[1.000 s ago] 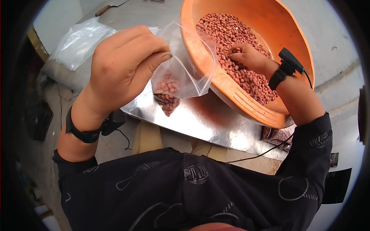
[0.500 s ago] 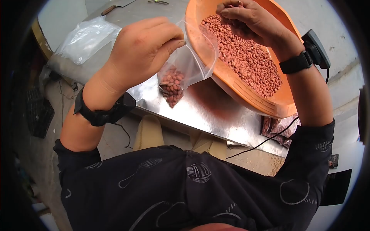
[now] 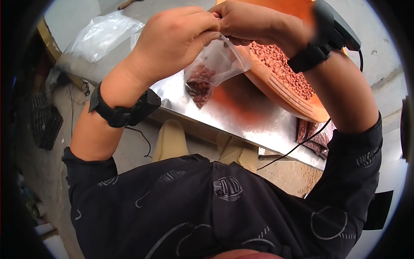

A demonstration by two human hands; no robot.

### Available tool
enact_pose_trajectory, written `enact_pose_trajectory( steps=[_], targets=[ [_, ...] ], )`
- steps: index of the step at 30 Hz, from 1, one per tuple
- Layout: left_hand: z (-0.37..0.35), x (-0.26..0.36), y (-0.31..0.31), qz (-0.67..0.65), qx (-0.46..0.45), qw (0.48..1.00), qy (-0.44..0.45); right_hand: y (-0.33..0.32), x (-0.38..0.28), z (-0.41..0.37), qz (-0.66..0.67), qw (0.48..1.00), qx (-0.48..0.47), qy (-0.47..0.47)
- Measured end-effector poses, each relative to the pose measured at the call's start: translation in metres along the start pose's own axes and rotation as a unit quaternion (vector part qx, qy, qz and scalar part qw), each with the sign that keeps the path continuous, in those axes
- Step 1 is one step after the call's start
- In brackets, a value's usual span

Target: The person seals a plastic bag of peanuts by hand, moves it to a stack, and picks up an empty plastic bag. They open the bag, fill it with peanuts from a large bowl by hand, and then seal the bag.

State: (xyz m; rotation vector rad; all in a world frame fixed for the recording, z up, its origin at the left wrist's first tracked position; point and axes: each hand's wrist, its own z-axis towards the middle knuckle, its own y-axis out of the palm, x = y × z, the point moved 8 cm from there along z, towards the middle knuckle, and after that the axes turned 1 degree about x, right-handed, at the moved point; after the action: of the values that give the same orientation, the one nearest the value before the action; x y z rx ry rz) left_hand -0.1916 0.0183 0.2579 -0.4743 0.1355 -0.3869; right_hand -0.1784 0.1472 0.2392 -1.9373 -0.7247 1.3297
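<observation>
Black patterned shirt (image 3: 215, 207) fills the nearest part of the view, both sleeves pushed up the forearms. A black wrist strap (image 3: 123, 113) circles the left forearm, and a second strap with a small device (image 3: 312, 56) sits on the right, a thin cable (image 3: 293, 149) trailing down from that side. Above the near edge of the steel table (image 3: 233, 116) the left hand (image 3: 177, 41) pinches the top edge of a clear bag (image 3: 215, 64) between thumb and fingers. The bag hangs free in the air, with peanuts (image 3: 199, 84) gathered in its lower corner. The right hand (image 3: 254, 23) meets it at the bag's mouth, fingers bunched together and touching the left fingertips; whether anything lies inside them cannot be seen. Just behind the hands an orange basin (image 3: 286, 95) rests tilted on the table, holding a heap of nuts (image 3: 280, 71). Filled packets (image 3: 312, 134) lie under its right edge. Farther off to the left lies a pile of empty plastic bags (image 3: 101, 36).
</observation>
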Motion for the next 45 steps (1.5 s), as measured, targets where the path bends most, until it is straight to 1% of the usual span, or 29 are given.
enact_pose_trajectory(
  steps=[1,4,6,8,10,12,13,14,16,19,22,23,25,26,27,28,29,31,33,34,35,36,38,39,40,42,44,45],
  targets=[
    [0.0,0.0,0.0,0.001,0.002,1.0,0.0,0.001,-0.004,-0.001,0.017,1.0,-0.01,0.007],
    [-0.003,-0.001,0.001,-0.001,-0.001,1.0,-0.005,-0.001,-0.014,-0.017,-0.118,0.978,0.076,0.152],
    [0.001,0.002,0.0,0.002,-0.016,1.0,-0.01,0.002,-0.024,-0.025,-0.181,0.969,0.17,-0.001],
    [0.002,0.003,0.0,0.003,-0.028,0.999,-0.014,0.0,-0.019,-0.023,-0.138,0.973,0.18,-0.033],
    [0.003,0.001,0.001,0.0,-0.037,0.999,-0.019,-0.006,0.005,-0.003,0.01,0.992,0.108,0.057],
    [0.006,0.005,-0.003,-0.023,0.009,0.999,0.021,-0.011,-0.001,-0.013,0.16,0.984,-0.03,0.075],
    [0.007,0.008,-0.006,-0.034,0.032,0.998,0.041,-0.01,-0.002,-0.014,0.185,0.98,-0.032,0.067],
    [0.007,0.007,-0.006,-0.031,0.029,0.999,0.034,-0.009,-0.002,-0.014,0.21,0.975,-0.034,0.058],
    [0.007,0.005,-0.006,-0.027,0.023,0.999,0.02,-0.001,0.005,-0.005,0.161,0.982,0.096,0.008],
    [0.006,0.002,-0.008,-0.025,0.012,1.0,0.014,0.002,-0.006,-0.016,0.116,0.989,0.091,0.01],
    [0.006,-0.005,-0.015,0.016,0.006,1.0,0.02,0.001,0.003,-0.011,0.173,0.983,0.015,-0.062],
    [0.005,-0.01,-0.016,0.038,-0.02,0.999,0.003,0.003,0.007,-0.014,0.228,0.971,-0.015,-0.064],
    [0.006,-0.012,-0.021,0.055,-0.023,0.998,0.016,0.009,0.005,-0.024,0.336,0.937,-0.075,-0.066],
    [0.006,-0.014,-0.024,0.064,-0.025,0.997,0.021,0.008,0.002,-0.029,0.232,0.965,-0.083,-0.091],
    [0.008,-0.015,-0.024,0.073,-0.033,0.996,0.026,0.007,-0.001,-0.036,0.127,0.981,-0.09,-0.114],
    [0.009,-0.018,-0.027,0.081,-0.038,0.996,0.03,0.009,-0.008,-0.041,0.02,0.986,-0.096,-0.135],
    [0.01,-0.02,-0.029,0.089,-0.043,0.995,0.035,0.002,-0.006,-0.044,-0.073,0.993,-0.044,-0.078],
    [0.014,-0.023,-0.03,0.105,-0.048,0.992,0.054,-0.008,-0.016,-0.046,-0.123,0.986,0.008,-0.114],
    [0.026,-0.023,-0.043,0.115,-0.055,0.992,-0.01,-0.02,-0.038,-0.055,-0.154,0.975,0.042,-0.152],
    [0.03,-0.023,-0.048,0.12,-0.058,0.99,-0.043,-0.027,-0.045,-0.056,-0.194,0.958,0.119,-0.176],
    [0.025,-0.036,-0.054,0.119,-0.002,0.993,0.013,-0.034,-0.048,-0.06,-0.186,0.951,0.164,-0.183],
    [0.024,-0.03,-0.054,0.123,0.007,0.992,0.006,-0.041,-0.052,-0.064,-0.178,0.943,0.209,-0.189],
    [0.02,-0.012,-0.056,0.132,0.025,0.991,-0.007,-0.031,-0.038,-0.058,-0.174,0.945,0.173,-0.216],
    [0.013,-0.022,-0.035,0.12,-0.056,0.991,0.015,-0.02,-0.031,-0.057,-0.228,0.942,0.13,-0.208],
    [0.005,-0.022,-0.023,0.114,-0.09,0.989,0.012,-0.011,-0.022,-0.052,-0.312,0.928,0.099,-0.179],
    [0.009,-0.028,-0.03,0.129,-0.059,0.99,0.013,-0.015,-0.032,-0.054,-0.281,0.924,0.151,-0.209],
    [0.019,-0.03,-0.046,0.147,0.014,0.989,0.003,-0.03,-0.059,-0.076,-0.253,0.878,0.27,-0.303],
    [0.022,-0.032,-0.05,0.136,0.037,0.99,0.021,-0.042,-0.048,-0.067,-0.196,0.904,0.271,-0.265]
  ],
)
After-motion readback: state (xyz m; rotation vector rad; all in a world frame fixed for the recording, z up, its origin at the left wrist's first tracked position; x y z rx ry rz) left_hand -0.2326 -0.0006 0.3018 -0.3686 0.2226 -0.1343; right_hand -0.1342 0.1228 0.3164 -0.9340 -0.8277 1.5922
